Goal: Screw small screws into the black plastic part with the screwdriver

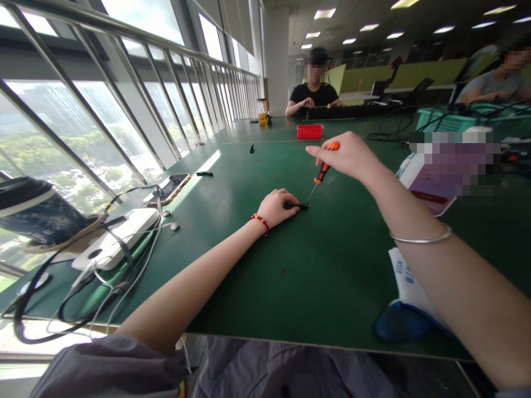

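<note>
My left hand [277, 205] rests on the green table [290, 260], fingers curled around a small black part [299, 206] that it pins to the surface. Above it, my right hand [346, 156] grips an orange-handled screwdriver [324, 167] from the top. The screwdriver slants down to the left and its metal tip meets the black part. A red bead bracelet sits on my left wrist and a silver bangle on my right forearm.
A red tray [310, 131] stands further back. Small black pieces [204, 173] lie left of centre. White devices, cables [112, 249] and a phone [170, 187] crowd the left edge by the window railing. A blue-white bag [404, 304] lies near right. Two people sit at the far end.
</note>
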{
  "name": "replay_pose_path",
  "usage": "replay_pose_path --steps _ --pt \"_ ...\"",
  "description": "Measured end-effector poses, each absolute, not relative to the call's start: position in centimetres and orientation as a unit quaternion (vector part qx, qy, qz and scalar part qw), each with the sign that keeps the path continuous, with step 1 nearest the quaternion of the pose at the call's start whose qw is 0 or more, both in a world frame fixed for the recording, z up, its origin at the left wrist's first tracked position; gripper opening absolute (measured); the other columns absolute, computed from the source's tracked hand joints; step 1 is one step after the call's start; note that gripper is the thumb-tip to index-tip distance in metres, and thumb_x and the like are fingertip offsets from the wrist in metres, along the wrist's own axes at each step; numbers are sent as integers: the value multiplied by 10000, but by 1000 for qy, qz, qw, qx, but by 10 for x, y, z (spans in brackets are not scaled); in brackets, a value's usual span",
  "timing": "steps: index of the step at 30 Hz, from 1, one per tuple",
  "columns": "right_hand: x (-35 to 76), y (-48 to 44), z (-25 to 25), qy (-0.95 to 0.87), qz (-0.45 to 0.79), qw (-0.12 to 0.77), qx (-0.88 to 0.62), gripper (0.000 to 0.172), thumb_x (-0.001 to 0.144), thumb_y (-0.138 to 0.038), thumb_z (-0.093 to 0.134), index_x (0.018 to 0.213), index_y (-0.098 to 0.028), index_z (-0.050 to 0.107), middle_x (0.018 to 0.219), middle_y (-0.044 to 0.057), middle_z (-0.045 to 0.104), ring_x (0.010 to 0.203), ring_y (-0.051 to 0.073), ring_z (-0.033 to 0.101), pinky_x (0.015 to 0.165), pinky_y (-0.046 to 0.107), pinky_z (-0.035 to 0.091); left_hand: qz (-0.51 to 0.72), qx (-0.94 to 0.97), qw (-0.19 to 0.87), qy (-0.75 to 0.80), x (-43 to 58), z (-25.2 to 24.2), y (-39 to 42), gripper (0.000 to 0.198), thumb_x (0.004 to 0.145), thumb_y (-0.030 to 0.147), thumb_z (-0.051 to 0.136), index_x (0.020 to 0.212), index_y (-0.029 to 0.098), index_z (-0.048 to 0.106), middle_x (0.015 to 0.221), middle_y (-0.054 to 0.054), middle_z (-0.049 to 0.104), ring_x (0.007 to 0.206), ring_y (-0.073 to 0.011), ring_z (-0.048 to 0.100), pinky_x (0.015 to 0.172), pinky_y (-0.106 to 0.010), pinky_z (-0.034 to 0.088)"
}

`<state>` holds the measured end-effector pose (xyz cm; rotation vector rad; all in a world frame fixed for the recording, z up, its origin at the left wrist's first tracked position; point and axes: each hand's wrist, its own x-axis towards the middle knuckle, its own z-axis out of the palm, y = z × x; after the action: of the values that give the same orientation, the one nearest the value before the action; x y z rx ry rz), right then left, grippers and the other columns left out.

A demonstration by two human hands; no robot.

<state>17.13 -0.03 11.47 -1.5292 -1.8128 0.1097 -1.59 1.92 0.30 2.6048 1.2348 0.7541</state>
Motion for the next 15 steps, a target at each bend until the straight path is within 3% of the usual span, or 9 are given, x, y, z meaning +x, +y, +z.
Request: replay_pose_path --steps 4,10,15 --pt "172 2 113 -718 89 394 -567 151 644 -335 654 663 -198 591 601 -7 519 541 126 454 537 291 352 249 869 82 420 -16 4 18 164 755 294 615 848 195 707 917 -38 644 861 -190 577 822 -320 465" --pt "170 -3 115 -699 273 352 -559 179 696 -309 582 581 -174 604 492 -16 486 379 58 278 414 258 242 249 870 80 418 -18 5 18 162 755 309 617 849 210 706 911 -29 648 860 -191 573 817 -325 471" --pt "174 -3 129 -692 248 390 -554 124 659 -233 575 552 -170 582 455 -23 468 363 59 308 397 244 249 259 869 87 413 -20 3 20 174 755 318 623 858 207 708 920 -32 656 865 -190 577 831 -328 469"
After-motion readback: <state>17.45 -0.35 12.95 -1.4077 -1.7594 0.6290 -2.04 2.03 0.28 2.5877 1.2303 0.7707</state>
